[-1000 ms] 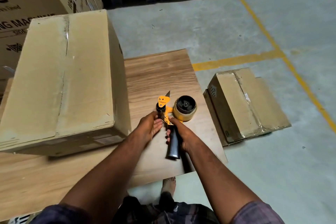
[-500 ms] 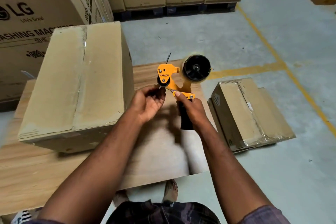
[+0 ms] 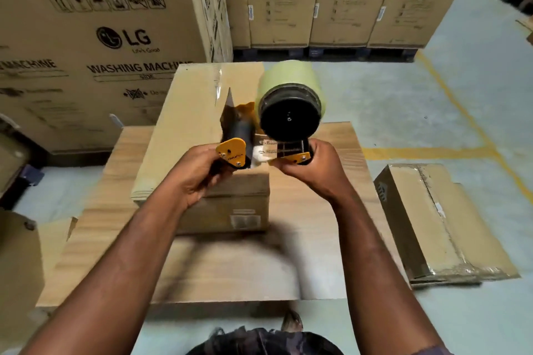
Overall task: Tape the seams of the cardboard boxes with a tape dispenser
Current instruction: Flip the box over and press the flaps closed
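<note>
While left hand and right hand grip one tape dispenser, two cardboard boxes lie nearby.

1. The cardboard box stands on the rear middle of the worktop and is the only obstacle on it. Its top is open from above.
2. Bare worktop runs across the whole near side in front of the box, with narrower bare strips to its left and right.
3. The left hand and right hand grip the tape dispenser in the air over the box's near edge.
4. A large carton rises close behind the worktop's left rear, walling that side.
5. A taped box lies on the floor just beside the worktop's right edge.
6. Open floor separates the worktop from the back row of cartons.
</note>
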### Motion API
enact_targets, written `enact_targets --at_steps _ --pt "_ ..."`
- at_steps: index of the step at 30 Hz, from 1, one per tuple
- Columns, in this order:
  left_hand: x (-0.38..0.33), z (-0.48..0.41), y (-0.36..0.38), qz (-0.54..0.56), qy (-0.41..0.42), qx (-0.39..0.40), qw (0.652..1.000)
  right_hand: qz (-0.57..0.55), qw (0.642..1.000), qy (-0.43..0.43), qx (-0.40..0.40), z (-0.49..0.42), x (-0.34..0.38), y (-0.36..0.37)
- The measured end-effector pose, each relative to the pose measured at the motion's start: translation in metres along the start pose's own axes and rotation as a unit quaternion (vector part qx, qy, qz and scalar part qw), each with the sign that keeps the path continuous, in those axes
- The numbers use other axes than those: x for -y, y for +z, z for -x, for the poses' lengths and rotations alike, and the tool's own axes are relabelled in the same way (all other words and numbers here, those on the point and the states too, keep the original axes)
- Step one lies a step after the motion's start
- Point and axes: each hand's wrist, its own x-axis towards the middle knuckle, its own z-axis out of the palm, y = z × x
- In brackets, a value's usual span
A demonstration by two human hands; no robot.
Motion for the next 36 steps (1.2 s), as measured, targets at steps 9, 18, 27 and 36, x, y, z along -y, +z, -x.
enact_targets --at_steps 9,18,27,36 --pt "0.014 0.041 -0.143 -0.133 0.026 -0.046 0.99 0.193 0.977 -0.048 0.081 -0.001 0.037 0.102" --pt "0.038 0.027 -0.228 -0.115 0.019 -0.038 0.993 0.307 0.946 -0.033 0.097 -0.016 0.045 0.147" --pt "0.052 0.0 -0.241 -0.15 0.063 -0.083 0.983 0.357 0.929 -0.017 0.096 -0.02 0.051 0.16" --pt "0.083 -0.016 -0.226 -0.011 -0.008 -0.031 0.999 0.35 0.929 0.027 0.117 -0.025 0.039 0.162"
